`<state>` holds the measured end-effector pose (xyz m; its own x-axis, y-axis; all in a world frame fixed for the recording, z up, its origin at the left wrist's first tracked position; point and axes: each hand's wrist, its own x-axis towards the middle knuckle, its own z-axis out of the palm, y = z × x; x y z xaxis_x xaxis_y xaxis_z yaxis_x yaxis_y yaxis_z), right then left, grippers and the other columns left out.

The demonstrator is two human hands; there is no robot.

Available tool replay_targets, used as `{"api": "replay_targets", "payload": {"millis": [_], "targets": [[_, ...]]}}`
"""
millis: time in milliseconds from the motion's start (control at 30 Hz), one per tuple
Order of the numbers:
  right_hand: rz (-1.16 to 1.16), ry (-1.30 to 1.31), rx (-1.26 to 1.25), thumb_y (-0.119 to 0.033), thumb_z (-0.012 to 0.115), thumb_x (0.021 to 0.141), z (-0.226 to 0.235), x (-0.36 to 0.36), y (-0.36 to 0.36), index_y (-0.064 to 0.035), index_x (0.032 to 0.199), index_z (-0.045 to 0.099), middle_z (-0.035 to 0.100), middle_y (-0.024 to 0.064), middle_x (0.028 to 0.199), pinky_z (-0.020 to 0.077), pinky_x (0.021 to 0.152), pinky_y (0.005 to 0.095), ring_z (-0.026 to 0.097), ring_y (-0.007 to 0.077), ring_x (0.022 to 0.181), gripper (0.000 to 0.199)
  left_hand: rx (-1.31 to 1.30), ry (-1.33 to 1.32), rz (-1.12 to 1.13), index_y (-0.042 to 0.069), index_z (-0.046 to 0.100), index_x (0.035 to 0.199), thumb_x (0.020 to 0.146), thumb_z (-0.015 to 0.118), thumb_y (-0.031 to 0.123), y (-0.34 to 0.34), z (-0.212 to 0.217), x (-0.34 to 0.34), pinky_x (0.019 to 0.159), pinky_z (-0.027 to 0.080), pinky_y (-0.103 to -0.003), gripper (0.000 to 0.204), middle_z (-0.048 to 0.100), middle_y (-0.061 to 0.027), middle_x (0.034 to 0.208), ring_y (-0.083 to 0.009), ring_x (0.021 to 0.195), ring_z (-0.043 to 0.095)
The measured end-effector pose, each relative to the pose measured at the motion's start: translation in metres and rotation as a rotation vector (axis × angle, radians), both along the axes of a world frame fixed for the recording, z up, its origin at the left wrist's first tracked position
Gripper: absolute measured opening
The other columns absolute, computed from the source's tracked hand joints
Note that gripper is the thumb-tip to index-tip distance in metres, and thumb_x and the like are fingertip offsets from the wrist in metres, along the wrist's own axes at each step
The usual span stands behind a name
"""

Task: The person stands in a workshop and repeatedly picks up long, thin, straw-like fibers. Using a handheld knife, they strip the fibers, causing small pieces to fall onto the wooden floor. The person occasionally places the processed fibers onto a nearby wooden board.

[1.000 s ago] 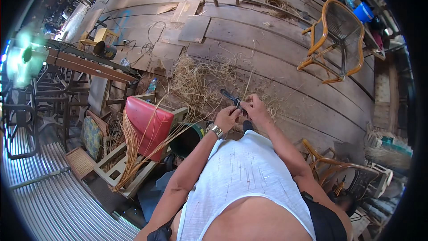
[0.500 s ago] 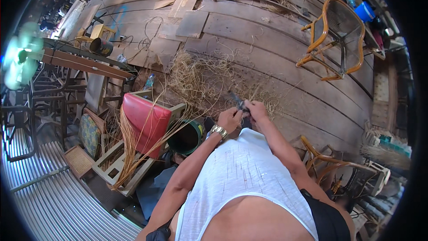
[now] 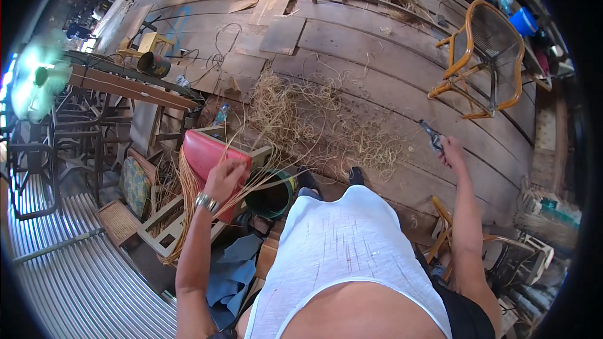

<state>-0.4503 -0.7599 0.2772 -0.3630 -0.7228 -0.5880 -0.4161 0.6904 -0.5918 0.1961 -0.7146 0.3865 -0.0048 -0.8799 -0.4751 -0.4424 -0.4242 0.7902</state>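
Observation:
My left hand point(image 3: 223, 179), a metal watch on its wrist, is over the red padded seat point(image 3: 207, 152) with its fingers bent together at the long tan rattan strands point(image 3: 190, 189). The strands drape across the seat, and some stick out past a dark green bucket point(image 3: 271, 196). Out to the right, well away from the body, my right hand point(image 3: 450, 151) is wrapped round a dark plier-like cutting tool point(image 3: 431, 132). The tool points away, to the upper left, above the plank floor.
A heap of rattan scraps point(image 3: 282, 108) lies on the wooden floor point(image 3: 383, 75) ahead of my feet. A rattan armchair point(image 3: 480, 56) stands far right. At left are a blurred fan point(image 3: 41, 76), stacked dark frames point(image 3: 75, 132) and corrugated metal sheets point(image 3: 81, 263).
My hands were together in front of my body at the tool. They have parted: the left went to the strands over the red seat, the right carried the tool out to the right.

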Motion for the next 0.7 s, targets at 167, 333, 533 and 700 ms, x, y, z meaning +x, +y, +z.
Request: {"api": "replay_targets", "payload": {"millis": [167, 333, 533, 700], "targets": [[0.048, -0.035, -0.196, -0.029, 0.049, 0.097, 0.000, 0.079, 0.017, -0.0064, 0.096, 0.048, 0.058, 0.0070, 0.061, 0.0390, 0.036, 0.0271, 0.051, 0.0111, 0.041, 0.023, 0.152, 0.717, 0.251, 0.007, 0.059, 0.100, 0.094, 0.058, 0.019, -0.067, -0.040, -0.053, 0.048, 0.040, -0.021, 0.013, 0.066, -0.0052, 0.076, -0.0064, 0.051, 0.048], [0.012, -0.239, -0.302, -0.025, 0.047, 0.099, 0.005, 0.124, 0.031, -0.0062, 0.096, 0.048, 0.058, 0.0061, 0.063, 0.0404, 0.039, 0.0262, 0.051, 0.0101, 0.042, 0.019, 0.441, 1.261, 0.217, 0.009, 0.057, 0.105, 0.095, 0.056, 0.024, -0.069, -0.068, -0.159, 0.045, 0.036, -0.019, 0.018, 0.062, -0.0036, 0.072, -0.0050, 0.047, 0.044], [-0.011, -0.262, -0.323, -0.026, 0.047, 0.099, 0.033, 0.133, 0.039, -0.0060, 0.094, 0.050, 0.060, 0.0060, 0.065, 0.0407, 0.040, 0.0259, 0.051, 0.0103, 0.043, 0.021, 0.295, 0.654, -0.085, 0.008, 0.062, 0.105, 0.094, 0.060, 0.031, -0.059, -0.079, -0.219, 0.039, 0.032, -0.019, 0.026, 0.059, -0.0014, 0.061, -0.0052, 0.042, 0.044], [-0.080, -0.200, -0.318, -0.027, 0.048, 0.098, 0.018, 0.095, 0.056, -0.0062, 0.096, 0.050, 0.062, 0.0064, 0.067, 0.0403, 0.040, 0.0254, 0.052, 0.0101, 0.044, 0.021, 0.201, 0.396, -0.272, 0.004, 0.063, 0.105, 0.095, 0.057, 0.025, -0.073, -0.073, -0.206, 0.041, 0.036, -0.020, 0.024, 0.062, -0.0016, 0.067, -0.0048, 0.045, 0.046]]}}
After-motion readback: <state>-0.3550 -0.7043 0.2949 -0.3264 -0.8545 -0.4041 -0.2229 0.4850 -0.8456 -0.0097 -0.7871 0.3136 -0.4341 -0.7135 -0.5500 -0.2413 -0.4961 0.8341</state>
